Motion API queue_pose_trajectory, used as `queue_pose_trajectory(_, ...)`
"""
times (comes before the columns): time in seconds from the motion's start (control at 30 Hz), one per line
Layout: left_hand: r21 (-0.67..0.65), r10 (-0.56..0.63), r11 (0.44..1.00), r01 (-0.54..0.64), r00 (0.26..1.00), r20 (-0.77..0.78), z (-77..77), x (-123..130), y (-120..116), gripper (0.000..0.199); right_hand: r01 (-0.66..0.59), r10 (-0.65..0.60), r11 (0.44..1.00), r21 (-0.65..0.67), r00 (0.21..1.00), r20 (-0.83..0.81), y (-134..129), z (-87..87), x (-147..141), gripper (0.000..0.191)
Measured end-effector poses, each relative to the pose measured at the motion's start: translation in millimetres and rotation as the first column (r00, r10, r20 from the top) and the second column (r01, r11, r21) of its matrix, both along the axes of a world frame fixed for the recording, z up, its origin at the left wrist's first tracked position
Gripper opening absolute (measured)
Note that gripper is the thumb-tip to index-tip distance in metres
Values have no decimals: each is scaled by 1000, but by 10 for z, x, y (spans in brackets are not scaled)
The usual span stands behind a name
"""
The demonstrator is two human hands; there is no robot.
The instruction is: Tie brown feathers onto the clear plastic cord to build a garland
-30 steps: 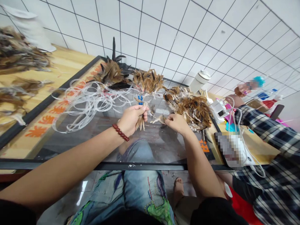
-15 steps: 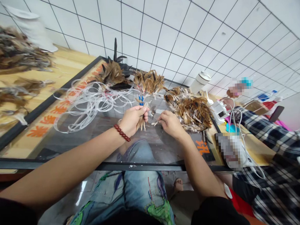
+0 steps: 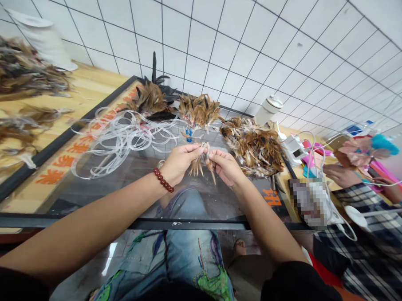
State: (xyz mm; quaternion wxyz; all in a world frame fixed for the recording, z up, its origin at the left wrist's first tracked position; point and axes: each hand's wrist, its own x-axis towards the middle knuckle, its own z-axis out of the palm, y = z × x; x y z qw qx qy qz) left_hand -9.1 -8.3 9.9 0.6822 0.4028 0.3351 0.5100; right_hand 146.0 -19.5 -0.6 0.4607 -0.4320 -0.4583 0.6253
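Observation:
My left hand (image 3: pixel 179 162), with a red bead bracelet (image 3: pixel 163 180) at the wrist, pinches a small bunch of brown feathers (image 3: pixel 196 167) by their pale stems. The tips hang downward. Close against it, my right hand (image 3: pixel 226 166) has thumb and fingers closed on a brown feather (image 3: pixel 211 171) at the bunch's right side. Both hands meet over the glass-topped table. Beyond them lies a small blue tool (image 3: pixel 188 134), its kind unclear. A pile of loose brown feathers (image 3: pixel 252 146) is right of my right hand.
White plastic strips (image 3: pixel 120 140) lie coiled at left. Feather bundles (image 3: pixel 199 109) rest along the back edge, near a white bottle (image 3: pixel 269 108). More feathers (image 3: pixel 17 65) and a white spool (image 3: pixel 46 39) are far left. A co-worker's hand (image 3: pixel 342 175) and plaid sleeve are at right.
My right hand has moved up and left to meet the bunch in my left hand, bringing a feather against it. The co-worker's hands and a pink-and-blue paper piece have shifted.

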Motion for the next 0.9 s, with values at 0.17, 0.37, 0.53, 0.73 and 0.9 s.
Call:
queue_pose_trajectory(0.17, 8, -25, 1000, 25, 999, -45, 13, -1, -8, 15, -27, 24, 998, -51, 998, -59, 1, -31, -35, 32)
queue_pose_trajectory(0.37, 25, 11, 1000, -9, 998, -63, 54, -10, -11, 8, 109, -127, 977, 186, 988, 88, -26, 38, -1, 25)
queue_pose_trajectory(0.53, -47, -40, 998, 35, 994, -105, 61, -1, -37, 10, 198, -225, 933, 301, 973, 57, 6, 34, 64, 26)
queue_pose_trajectory(0.73, -44, -87, 996, 83, 989, -115, 42, -1, -42, 12, 166, -241, 909, 382, 957, 158, 8, 17, 53, 26)
queue_pose_trajectory(0.9, -36, -92, 995, 88, 989, -119, 33, -5, -32, 11, 129, -232, 898, 420, 951, 206, 6, 11, 54, 20)
